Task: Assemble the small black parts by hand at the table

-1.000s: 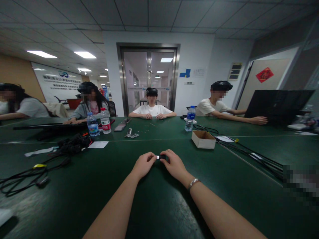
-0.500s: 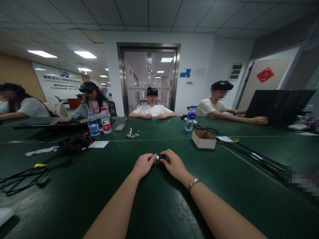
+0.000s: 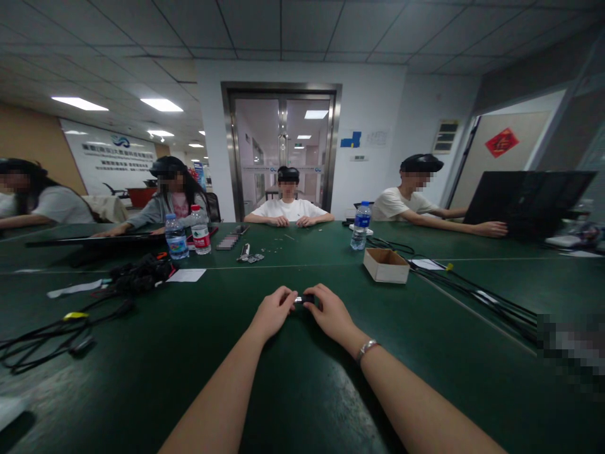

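Between my two hands, just above the green table (image 3: 302, 366), is a small black and silver object (image 3: 302, 299), too small to name. My left hand (image 3: 275, 310) pinches its silver end with thumb and fingers. On its black end, the thumb and fingers of my right hand (image 3: 329, 310) are closed. The fingertips hide parts of both ends. A silver bracelet (image 3: 367, 350) is on my right wrist.
An open box (image 3: 386, 268) and a water bottle (image 3: 361, 226) stand ahead right, with black cables (image 3: 477, 299) beyond. Two bottles (image 3: 176, 238), a white paper (image 3: 188, 275) and tangled cables (image 3: 51, 334) lie leftward. Several people sit around the table.
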`<state>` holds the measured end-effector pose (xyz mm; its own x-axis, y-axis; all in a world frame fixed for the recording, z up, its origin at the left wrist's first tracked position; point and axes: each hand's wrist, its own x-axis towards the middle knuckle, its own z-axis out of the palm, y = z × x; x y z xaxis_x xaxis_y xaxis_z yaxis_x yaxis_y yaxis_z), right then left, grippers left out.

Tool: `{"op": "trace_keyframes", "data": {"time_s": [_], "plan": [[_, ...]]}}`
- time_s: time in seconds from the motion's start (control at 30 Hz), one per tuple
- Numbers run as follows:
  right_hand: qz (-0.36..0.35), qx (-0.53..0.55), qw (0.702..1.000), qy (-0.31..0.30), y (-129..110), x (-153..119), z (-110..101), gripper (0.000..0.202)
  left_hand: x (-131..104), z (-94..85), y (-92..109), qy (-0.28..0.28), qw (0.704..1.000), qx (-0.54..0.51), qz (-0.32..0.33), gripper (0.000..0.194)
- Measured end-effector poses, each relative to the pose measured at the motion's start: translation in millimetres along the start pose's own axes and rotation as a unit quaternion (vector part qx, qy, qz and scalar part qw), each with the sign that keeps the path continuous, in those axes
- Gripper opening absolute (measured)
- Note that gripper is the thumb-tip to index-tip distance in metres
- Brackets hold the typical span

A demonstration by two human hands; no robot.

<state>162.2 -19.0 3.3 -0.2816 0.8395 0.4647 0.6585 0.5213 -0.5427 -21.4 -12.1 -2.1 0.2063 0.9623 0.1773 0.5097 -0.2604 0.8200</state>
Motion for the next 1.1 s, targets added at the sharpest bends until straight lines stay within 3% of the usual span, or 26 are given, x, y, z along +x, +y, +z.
{"op": "trace_keyframes", "data": {"time_s": [0.23,0.87,1.1], "plan": [[-0.006,-0.001,1.0,0.004,1.3,-0.2,-0.1,0.018,-6.2,-4.1,7.7,-0.023,1.0,0.005,0.016,0.029],[-0.014,-0.005,1.0,-0.002,-2.4,-0.6,0.3,0.018,0.7,1.6,1.8,0.015,0.998,0.062,0.013,0.058],[-0.004,-0.003,1.0,0.004,-1.6,-0.9,-0.6,0.018,-5.2,-2.4,9.1,-0.006,1.0,0.009,-0.001,0.043]]}}
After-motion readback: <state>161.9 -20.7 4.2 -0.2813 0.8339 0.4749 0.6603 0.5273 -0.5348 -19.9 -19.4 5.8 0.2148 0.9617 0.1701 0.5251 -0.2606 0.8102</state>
